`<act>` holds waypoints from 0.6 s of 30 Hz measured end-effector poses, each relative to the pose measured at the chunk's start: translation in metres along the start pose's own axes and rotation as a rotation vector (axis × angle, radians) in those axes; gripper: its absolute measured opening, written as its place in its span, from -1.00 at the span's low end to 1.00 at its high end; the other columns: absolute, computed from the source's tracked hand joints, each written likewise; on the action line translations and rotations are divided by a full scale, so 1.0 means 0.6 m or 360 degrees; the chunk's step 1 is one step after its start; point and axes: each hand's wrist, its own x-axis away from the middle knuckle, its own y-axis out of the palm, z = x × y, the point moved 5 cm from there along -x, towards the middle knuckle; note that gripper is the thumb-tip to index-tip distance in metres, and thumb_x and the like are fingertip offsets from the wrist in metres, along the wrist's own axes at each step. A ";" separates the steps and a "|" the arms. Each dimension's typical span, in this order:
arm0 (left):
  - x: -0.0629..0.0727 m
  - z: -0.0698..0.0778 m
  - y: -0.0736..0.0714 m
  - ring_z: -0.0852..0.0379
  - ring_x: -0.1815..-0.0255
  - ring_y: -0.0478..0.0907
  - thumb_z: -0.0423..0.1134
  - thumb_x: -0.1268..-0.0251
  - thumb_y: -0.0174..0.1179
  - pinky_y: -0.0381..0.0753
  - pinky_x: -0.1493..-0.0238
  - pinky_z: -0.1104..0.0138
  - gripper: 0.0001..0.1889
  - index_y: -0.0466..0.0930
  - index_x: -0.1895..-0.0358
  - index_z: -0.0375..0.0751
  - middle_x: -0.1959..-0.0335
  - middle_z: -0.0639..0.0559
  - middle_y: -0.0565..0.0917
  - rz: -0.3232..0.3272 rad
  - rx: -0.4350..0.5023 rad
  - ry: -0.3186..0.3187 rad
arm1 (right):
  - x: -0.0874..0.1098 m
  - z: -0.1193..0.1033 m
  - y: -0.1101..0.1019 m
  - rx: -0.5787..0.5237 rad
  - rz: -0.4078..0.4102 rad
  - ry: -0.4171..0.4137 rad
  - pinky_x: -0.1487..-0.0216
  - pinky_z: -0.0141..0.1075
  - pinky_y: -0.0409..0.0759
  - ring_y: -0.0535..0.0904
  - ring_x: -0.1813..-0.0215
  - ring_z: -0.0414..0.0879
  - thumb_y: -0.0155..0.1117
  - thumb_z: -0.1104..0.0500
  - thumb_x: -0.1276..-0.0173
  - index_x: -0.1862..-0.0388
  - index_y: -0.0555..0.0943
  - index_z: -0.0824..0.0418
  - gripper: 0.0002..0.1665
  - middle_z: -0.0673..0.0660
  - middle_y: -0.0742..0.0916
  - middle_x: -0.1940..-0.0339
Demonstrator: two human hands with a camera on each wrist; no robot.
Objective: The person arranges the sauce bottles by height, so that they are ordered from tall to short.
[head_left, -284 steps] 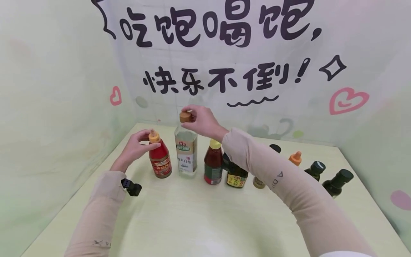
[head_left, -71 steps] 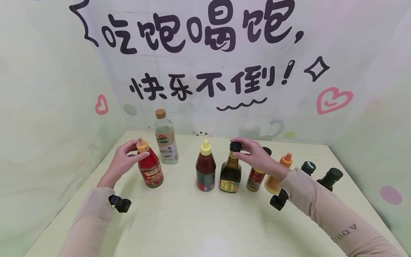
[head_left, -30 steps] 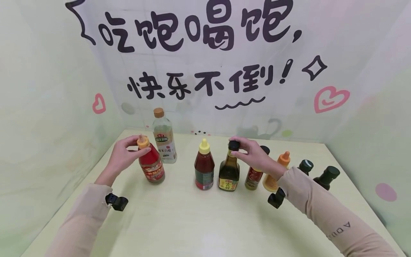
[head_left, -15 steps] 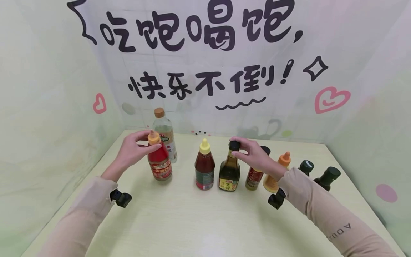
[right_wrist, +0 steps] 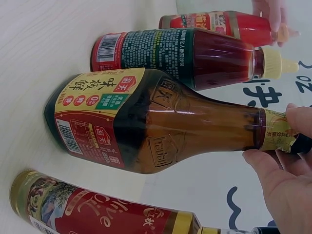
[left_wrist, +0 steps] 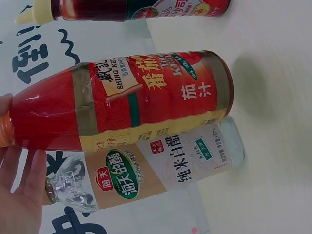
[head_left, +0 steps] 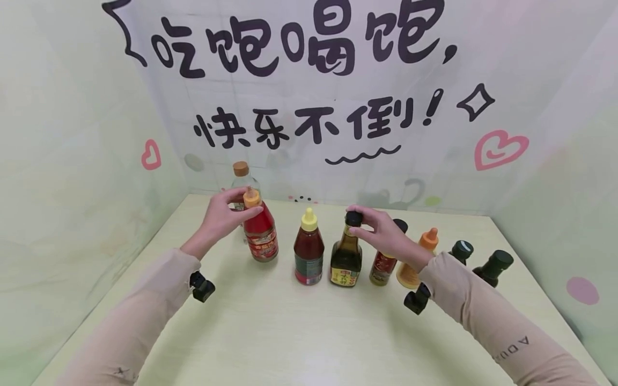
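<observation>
My left hand holds a red ketchup bottle upright, thumb and fingers around its orange nozzle cap. In the left wrist view the ketchup bottle partly covers a clear white vinegar bottle behind it. My right hand grips the black-capped neck of a dark soy sauce bottle, which stands on the table. Between the two held bottles stands a dark red sauce bottle with a yellow nozzle. The right wrist view shows the soy sauce bottle close up, fingers at its neck.
Right of the soy sauce stand a red-labelled olive oil bottle, an orange-nozzled bottle and two dark-capped bottles, one the far-right bottle, partly behind my right arm. The pale table ends at a printed cloth wall behind.
My left hand has carried the ketchup bottle right and slightly back, in front of the vinegar. Earlier, my right hand left the vinegar bottle, now farther back left, and took the soy sauce neck.
</observation>
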 end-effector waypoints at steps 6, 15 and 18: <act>-0.022 -0.004 0.026 -0.01 0.14 0.51 -0.15 0.03 0.32 0.56 0.22 0.22 -0.45 0.45 -0.09 -0.25 0.05 -0.11 0.53 -0.0075 -0.0046 0.0034 | 0.000 0.000 -0.001 0.0002 0.0002 -0.0016 -0.05 -0.06 0.40 0.40 -0.14 0.08 0.15 0.32 -0.22 -0.18 0.34 0.30 -0.49 0.27 0.45 -0.14; -0.049 -0.011 0.057 0.01 0.19 0.52 -0.16 0.01 0.31 0.57 0.29 0.28 -0.47 0.45 -0.09 -0.22 0.06 -0.08 0.54 -0.0105 -0.0068 -0.0019 | 0.000 0.000 0.001 0.0006 0.0005 -0.0007 -0.04 -0.10 0.42 0.40 -0.14 0.08 0.15 0.33 -0.22 -0.18 0.33 0.31 -0.48 0.28 0.45 -0.13; -0.058 -0.010 0.070 0.03 0.16 0.50 -0.14 0.02 0.31 0.57 0.28 0.27 -0.47 0.46 -0.09 -0.18 0.06 -0.05 0.55 -0.0102 -0.0109 -0.0039 | 0.002 0.000 -0.001 0.0020 0.0009 0.0000 -0.05 -0.07 0.41 0.40 -0.14 0.10 0.15 0.32 -0.22 -0.18 0.33 0.32 -0.49 0.30 0.46 -0.13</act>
